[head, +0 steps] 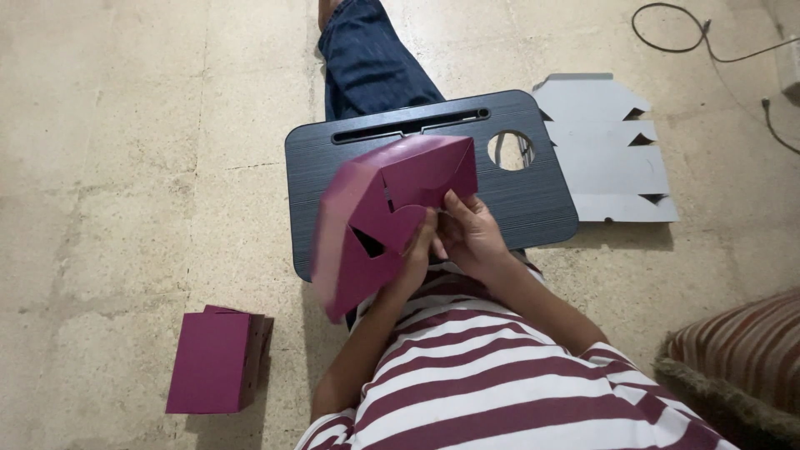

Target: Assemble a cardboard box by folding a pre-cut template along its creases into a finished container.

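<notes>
A half-folded maroon cardboard box is held up above a dark lap table. My left hand grips its lower flap from beneath. My right hand pinches a flap at the box's right side, fingers curled on the edge. The box tilts to the left, with its open tabs facing me.
A folded maroon box lies on the floor at lower left. A flat grey cardboard blank lies right of the lap table. A leg in jeans stretches ahead. A striped cushion sits at lower right, a black cable at upper right.
</notes>
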